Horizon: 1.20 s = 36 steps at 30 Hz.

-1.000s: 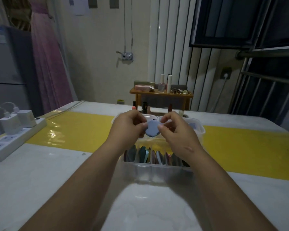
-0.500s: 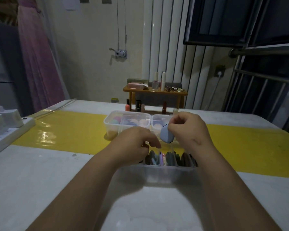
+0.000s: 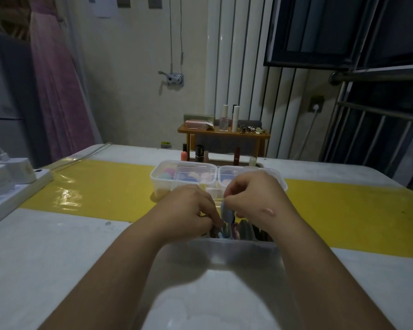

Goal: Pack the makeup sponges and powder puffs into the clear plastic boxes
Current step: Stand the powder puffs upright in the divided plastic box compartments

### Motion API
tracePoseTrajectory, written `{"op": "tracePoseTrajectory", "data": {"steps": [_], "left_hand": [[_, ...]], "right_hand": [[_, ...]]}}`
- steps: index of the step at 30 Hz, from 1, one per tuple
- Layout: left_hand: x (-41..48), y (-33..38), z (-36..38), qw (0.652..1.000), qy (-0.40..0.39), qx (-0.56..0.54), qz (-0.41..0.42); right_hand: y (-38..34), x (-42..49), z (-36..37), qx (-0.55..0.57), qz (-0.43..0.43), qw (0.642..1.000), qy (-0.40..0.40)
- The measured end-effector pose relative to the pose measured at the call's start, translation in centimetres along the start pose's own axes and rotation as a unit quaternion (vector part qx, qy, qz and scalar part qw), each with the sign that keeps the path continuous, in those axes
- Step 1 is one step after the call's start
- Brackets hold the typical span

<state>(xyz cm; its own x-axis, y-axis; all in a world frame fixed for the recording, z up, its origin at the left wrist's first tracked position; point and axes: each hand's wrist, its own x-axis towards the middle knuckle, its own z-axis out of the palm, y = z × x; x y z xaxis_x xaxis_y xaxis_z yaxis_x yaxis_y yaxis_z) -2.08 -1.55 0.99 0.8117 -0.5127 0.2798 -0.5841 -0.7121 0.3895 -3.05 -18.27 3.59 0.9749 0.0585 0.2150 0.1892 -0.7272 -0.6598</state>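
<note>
While upright, puff (image 3: 227, 211) in right hand (image 3: 255, 198)

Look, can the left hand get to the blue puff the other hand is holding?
Probably yes. The left hand is right beside the blue puff, nothing between them, though the right hand pinches its top edge.

From my station I see the left arm (image 3: 119, 265) and the right arm (image 3: 320, 270) stretched forward, coming together. The right hand (image 3: 255, 201) pinches a blue puff (image 3: 227, 211), knuckles up. The left hand (image 3: 188, 210) sits lower, fingers curled downward (whether they hold something, I cannot tell).
</note>
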Motion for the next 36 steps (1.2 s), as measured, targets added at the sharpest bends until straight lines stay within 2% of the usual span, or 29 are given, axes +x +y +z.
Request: {"op": "tracePoseTrajectory", "data": {"steps": [5,14,20,28,36], "left_hand": [[0.1,-0.4,0.3,1.0,0.013,-0.015,0.008],[0.0,-0.6,0.3,0.999,0.01,-0.029,-0.032],[-0.1,-0.4,0.1,0.995,-0.004,-0.054,-0.08],[-0.6,-0.7,-0.7,0.987,-0.009,-0.116,-0.107],[-0.7,-0.4,-0.7,0.981,0.015,-0.15,-0.123]], "right_hand": [[-0.5,-0.3,0.2,-0.034,-0.013,0.999,-0.006],[-0.7,-0.4,0.3,-0.028,0.0,1.0,0.007],[-0.7,-0.3,1.1,-0.066,0.049,0.994,-0.07],[-0.4,-0.2,1.1,-0.104,0.042,0.989,-0.096],[0.3,0.7,2.1,-0.174,0.085,0.978,-0.075]]}}
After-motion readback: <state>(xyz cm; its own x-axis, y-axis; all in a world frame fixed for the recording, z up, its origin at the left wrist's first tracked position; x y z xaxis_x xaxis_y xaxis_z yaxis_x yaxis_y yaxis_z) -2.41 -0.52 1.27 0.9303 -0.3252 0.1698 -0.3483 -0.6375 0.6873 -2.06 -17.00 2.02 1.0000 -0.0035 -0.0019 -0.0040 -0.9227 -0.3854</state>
